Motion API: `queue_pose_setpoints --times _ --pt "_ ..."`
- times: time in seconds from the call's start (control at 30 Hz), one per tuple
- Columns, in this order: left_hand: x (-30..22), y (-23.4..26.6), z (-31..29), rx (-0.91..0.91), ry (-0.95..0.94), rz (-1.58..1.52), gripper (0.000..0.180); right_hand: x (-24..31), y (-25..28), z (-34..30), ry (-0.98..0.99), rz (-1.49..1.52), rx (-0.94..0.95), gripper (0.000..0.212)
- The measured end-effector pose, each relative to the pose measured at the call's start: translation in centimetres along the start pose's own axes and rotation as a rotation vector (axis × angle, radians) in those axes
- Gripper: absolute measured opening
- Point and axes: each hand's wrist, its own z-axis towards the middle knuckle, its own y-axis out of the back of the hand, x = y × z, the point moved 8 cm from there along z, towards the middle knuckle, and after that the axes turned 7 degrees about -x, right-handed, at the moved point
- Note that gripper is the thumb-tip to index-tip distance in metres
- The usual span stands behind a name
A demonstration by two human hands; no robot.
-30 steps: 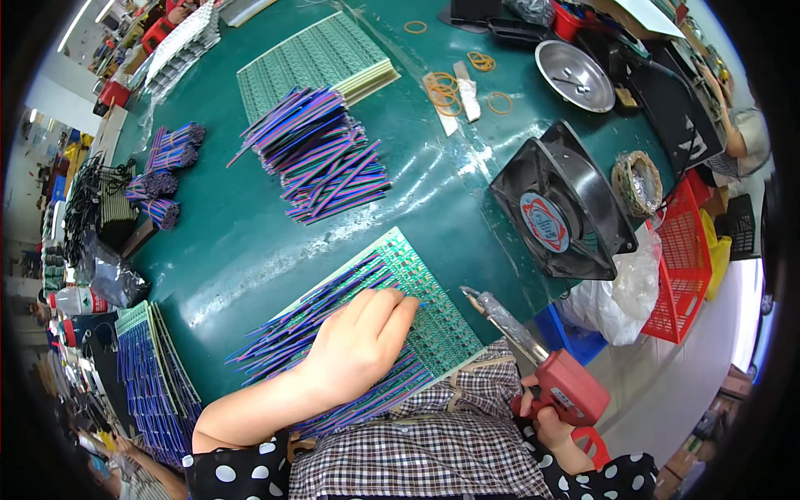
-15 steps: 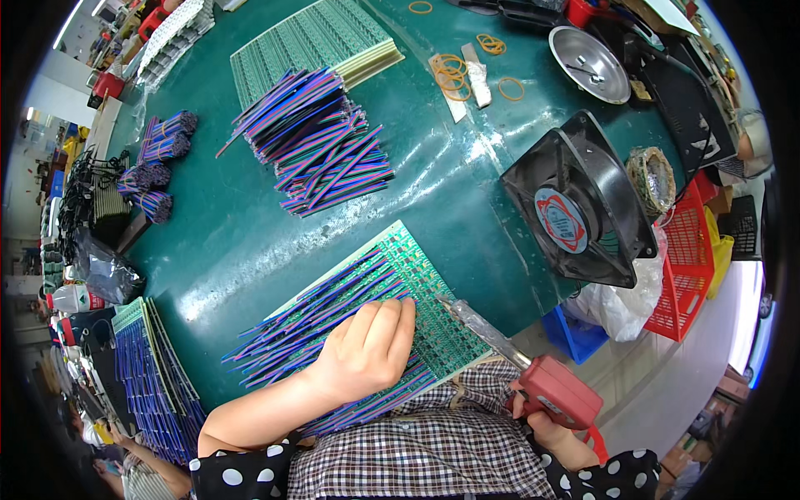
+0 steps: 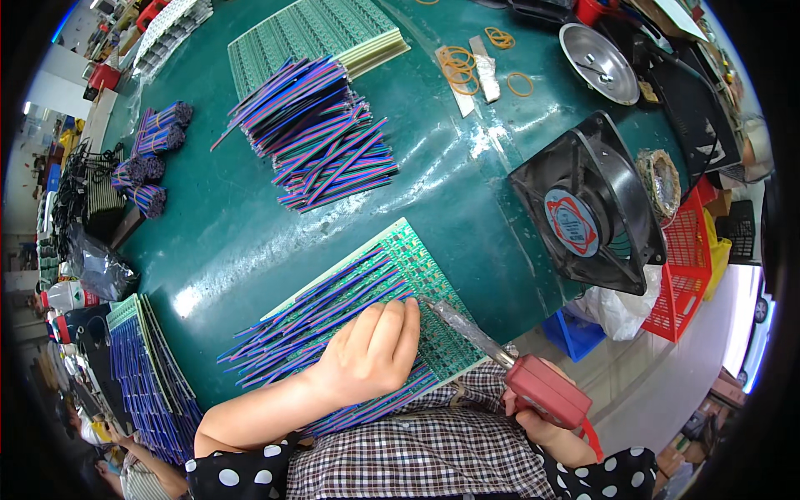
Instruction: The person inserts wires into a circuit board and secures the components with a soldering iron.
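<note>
A green circuit board panel [image 3: 423, 268] lies at the table's near edge, with rows of short multicoloured ribbon wires [image 3: 312, 297] running off its left part. My left hand [image 3: 371, 348] rests over the panel, its thumb and fingers pinched at the end of a wire; the fingertips hide most of that end. In my right hand [image 3: 537, 427] is a red soldering gun [image 3: 550, 392], gripped by its handle. Its wrapped barrel slants up and left, and the tip is at the board, right beside my left fingertips.
Loose ribbon wires [image 3: 333, 158] are heaped before a stack of bare panels [image 3: 312, 37]. Wired panels [image 3: 154, 383] lie at the left, tied wire bundles [image 3: 162, 129] beyond. A black fan [image 3: 587, 204] stands right, near rubber bands [image 3: 460, 68], a metal bowl [image 3: 596, 62] and a red crate [image 3: 677, 296].
The soldering gun has moved slightly left, bringing its tip closer to my left fingertips. My left hand keeps its pinch in nearly the same spot. The whole view has shifted a little.
</note>
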Motion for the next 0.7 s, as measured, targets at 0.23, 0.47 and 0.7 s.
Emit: queue_pose_setpoints --times 0.23,0.47,0.7 --pt "-0.3 -0.2 -0.1 0.024 -0.025 0.043 0.023 5.4 -0.1 2.3 0.479 -0.086 0.036 0.067" --pt "-0.8 -0.3 0.0 0.035 -0.092 0.094 0.023 3.1 0.1 1.2 0.189 0.074 0.125 0.068" --pt "-1.1 -0.3 0.1 0.035 -0.109 0.109 0.023 4.2 0.4 1.7 0.357 -0.027 0.088 0.07"
